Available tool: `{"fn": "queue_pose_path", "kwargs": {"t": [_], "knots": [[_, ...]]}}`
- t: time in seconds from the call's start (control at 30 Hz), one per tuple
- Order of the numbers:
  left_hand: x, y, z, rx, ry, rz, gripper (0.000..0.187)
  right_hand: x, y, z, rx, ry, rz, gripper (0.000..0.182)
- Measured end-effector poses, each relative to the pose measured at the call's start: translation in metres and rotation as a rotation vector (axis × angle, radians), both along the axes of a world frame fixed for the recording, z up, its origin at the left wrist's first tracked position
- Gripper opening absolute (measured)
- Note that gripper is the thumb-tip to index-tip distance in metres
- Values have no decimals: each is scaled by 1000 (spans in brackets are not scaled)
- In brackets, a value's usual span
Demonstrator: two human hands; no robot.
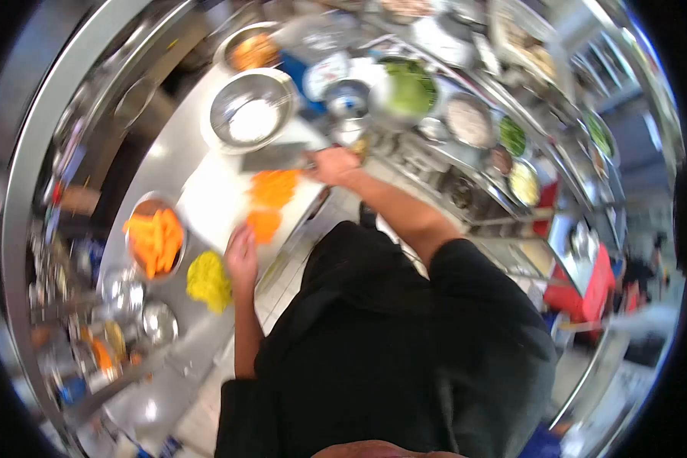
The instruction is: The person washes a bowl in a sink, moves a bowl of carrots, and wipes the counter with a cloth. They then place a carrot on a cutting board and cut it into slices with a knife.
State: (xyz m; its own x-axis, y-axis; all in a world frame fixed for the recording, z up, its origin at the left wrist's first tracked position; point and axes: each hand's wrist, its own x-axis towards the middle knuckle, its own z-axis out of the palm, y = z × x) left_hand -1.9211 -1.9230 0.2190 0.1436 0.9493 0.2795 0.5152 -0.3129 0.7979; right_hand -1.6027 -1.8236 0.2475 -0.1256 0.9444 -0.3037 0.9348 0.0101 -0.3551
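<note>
My right hand (333,166) is closed around the handle of a cleaver (273,157), whose broad grey blade lies over the far end of a white cutting board (210,195). Just on the near side of the blade is a pile of finely cut orange pieces (273,188), which look like carrot. Closer to me sits a smaller patch of orange slices (263,226). My left hand (242,253) is at the board's near edge beside these slices, fingers stretched out and slightly blurred. A crumpled yellow-green cloth (208,281) lies left of this hand.
A steel bowl of orange carrot pieces (157,238) stands left of the board. Beyond the board is a large steel bowl (250,111), with another bowl of orange food (253,52) behind it. Containers of greens (408,88) and other foods line the counter at right.
</note>
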Motion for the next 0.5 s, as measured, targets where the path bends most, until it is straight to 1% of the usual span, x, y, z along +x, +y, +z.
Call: {"fn": "queue_pose_path", "kwargs": {"t": [0.03, 0.07, 0.1, 0.13, 0.17, 0.2, 0.23, 0.27, 0.3, 0.33, 0.4, 0.47, 0.5], "knots": [[1, -13, -13, -24, -43, -8, 20, 2, 7, -12, -37, -41, -3, 58], [-1, -23, -31, -12, -14, -21, 19, 4, 6, -13, -22, -18, -1, 56], [6, -39, -22, 1, 7, -23, 19, 3, -1, 1, 25, 18, -16, 54], [2, -47, -37, 14, 22, -21, 18, 2, 8, -22, 43, 23, 23, 44], [8, -55, -42, 73, 73, -28, 18, -1, 23, -68, 194, 3, 85, 32], [11, -62, -43, 137, 131, -16, 18, -9, 25, -81, 245, -42, 37, 23], [6, -66, -62, 64, 32, -31, 18, -12, 17, -81, 383, 17, 4, 21], [0, -67, -92, -10, -56, -32, 18, -9, 1, -65, 458, 85, -8, 19], [2, -61, -105, -83, -139, -27, 18, -9, -10, -57, 516, 133, -24, 18], [12, -51, -102, -20, -92, -71, 18, -7, -17, -54, 570, 178, -36, 17], [39, -46, -80, 115, -2, -157, 18, 3, -53, -51, 566, 345, -69, 17], [79, -42, -45, 21, 49, -191, 18, 28, -100, -49, 547, 511, -71, 18], [96, -45, -36, -30, 75, -197, 18, 49, -122, -46, 313, 493, -35, 21]]}}
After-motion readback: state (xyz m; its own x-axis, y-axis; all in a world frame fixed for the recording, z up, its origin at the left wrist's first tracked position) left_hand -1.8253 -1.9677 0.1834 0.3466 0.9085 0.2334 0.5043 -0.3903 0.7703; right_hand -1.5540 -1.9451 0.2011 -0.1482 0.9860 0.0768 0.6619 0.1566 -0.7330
